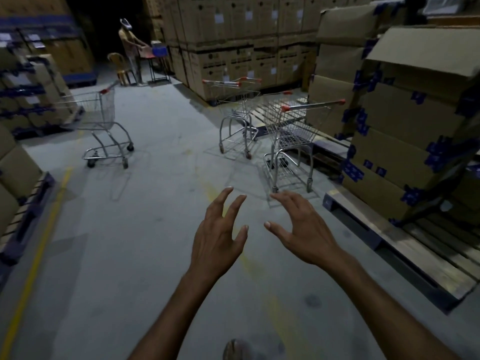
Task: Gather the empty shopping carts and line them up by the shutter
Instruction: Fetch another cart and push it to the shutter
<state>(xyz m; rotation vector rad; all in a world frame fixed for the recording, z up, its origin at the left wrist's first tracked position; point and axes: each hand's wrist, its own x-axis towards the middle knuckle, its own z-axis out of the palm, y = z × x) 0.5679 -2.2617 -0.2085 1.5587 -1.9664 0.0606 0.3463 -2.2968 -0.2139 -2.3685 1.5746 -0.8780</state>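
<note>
Three empty wire shopping carts with red-capped handles stand on the grey warehouse floor. The nearest cart (293,133) is ahead on the right, its handle toward me. A second cart (237,110) stands just behind it to the left. A third cart (101,120) stands apart at the left. My left hand (220,235) and my right hand (301,229) reach forward side by side, fingers spread and empty, short of the nearest cart. No shutter is in view.
Stacked cardboard boxes on a pallet (405,258) line the right side; more box stacks (233,42) fill the back and left. A person (130,48) stands at a small table (155,61) far back, beside a chair. A yellow line (33,261) runs along the floor.
</note>
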